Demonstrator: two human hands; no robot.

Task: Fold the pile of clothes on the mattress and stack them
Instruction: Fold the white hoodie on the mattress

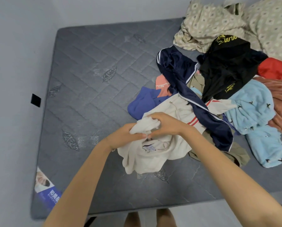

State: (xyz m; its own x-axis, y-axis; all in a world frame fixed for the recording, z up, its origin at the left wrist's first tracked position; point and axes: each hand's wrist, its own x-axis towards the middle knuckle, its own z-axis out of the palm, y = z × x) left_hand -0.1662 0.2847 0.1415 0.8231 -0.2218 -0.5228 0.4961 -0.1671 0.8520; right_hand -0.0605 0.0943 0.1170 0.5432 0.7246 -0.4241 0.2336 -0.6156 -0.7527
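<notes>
- While cream sweatshirt (153,154) lies centre frame on mattress (96,71), left hand (127,136) and right hand (166,125) both clutch its bunched cloth.
- Risk: navy track jacket (177,71) drapes over it; lifting could drag pile (222,76).

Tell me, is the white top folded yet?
Not folded. The white top is crumpled in a heap; the left hand and right hand grip a bunched part of it.

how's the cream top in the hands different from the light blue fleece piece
The cream top is plain off-white; the light blue fleece carries small dark motifs. The left hand and right hand grip the cream top; the light blue fleece lies untouched farther right. Both are crumpled and unfolded.
</notes>
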